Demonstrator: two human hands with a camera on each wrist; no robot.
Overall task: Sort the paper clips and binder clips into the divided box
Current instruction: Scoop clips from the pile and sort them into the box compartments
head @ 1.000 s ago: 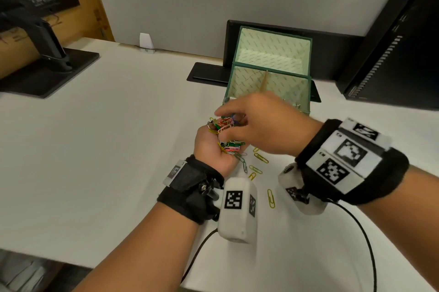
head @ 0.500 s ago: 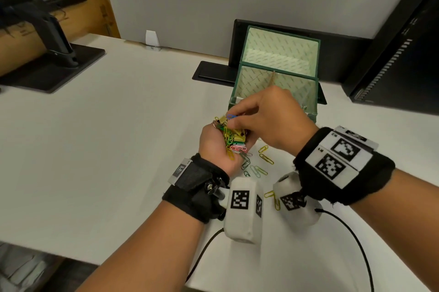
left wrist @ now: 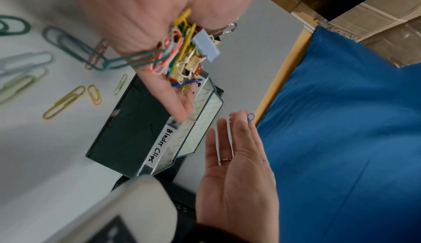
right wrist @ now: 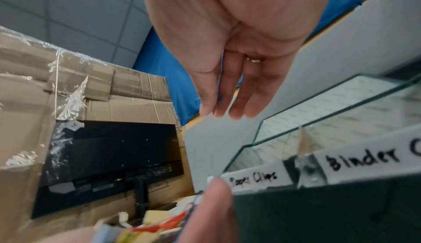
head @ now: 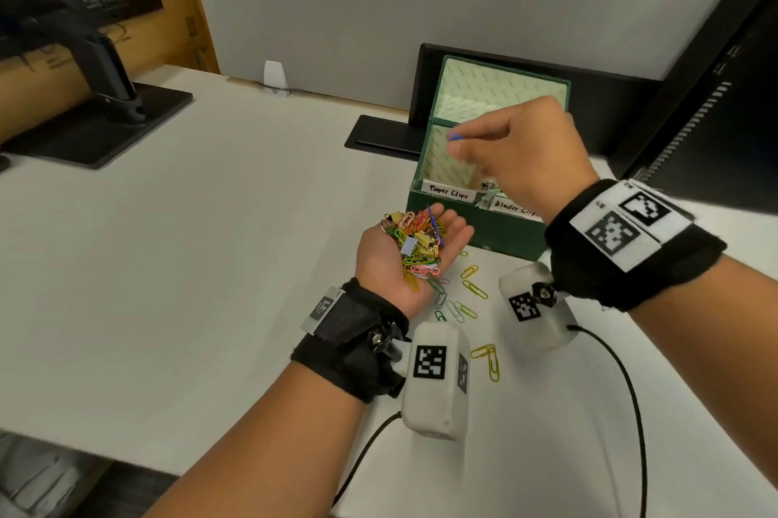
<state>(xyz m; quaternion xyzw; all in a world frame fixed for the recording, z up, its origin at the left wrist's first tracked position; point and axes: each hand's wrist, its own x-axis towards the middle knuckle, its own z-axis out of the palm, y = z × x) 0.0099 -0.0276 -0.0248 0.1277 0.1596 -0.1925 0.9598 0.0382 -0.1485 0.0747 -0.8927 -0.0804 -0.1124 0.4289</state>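
Blue paper clip [head: 454, 136], pinched in the right hand [head: 511, 155], hangs over the divided box [head: 484, 222], above its "Paper Clips" compartment. Left hand [head: 404, 260], palm up and cupping mixed clips, waits near the box's front wall.

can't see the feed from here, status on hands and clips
Right hand pinching blue paper clip over divided box, paper clips side. Left hand cupping mixed clip pile. Loose paper clips on desk. Nothing in the way.

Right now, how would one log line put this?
right hand: pinches blue paper clip over box | left hand: cups mixed clips
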